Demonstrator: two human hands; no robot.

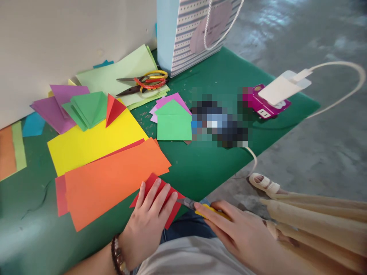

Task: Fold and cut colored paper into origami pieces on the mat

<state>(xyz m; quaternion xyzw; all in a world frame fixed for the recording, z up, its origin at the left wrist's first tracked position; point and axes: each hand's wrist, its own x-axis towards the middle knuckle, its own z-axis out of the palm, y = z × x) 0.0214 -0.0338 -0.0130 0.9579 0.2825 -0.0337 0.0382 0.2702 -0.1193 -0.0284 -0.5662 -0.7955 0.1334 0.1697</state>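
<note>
My left hand point(156, 208) lies flat with its fingers spread on a folded piece of red paper point(149, 183) at the front edge of the green table. My right hand point(229, 225) is closed around the yellow handle of a utility knife point(189, 203). Its blade points left and meets the right edge of the red paper, close to my left fingertips. Just beyond my left hand, a stack of orange paper point(114, 175) overlaps more red sheets. Part of the red paper is hidden under my fingers.
Behind lie yellow paper point(97, 137), folded green paper point(90, 109), purple paper point(59, 110) and scissors point(146, 82) on pale green sheets. A paper bag point(195, 34) stands at the back. A magenta power socket point(268, 103) with a white charger sits right, near another person's foot point(263, 185).
</note>
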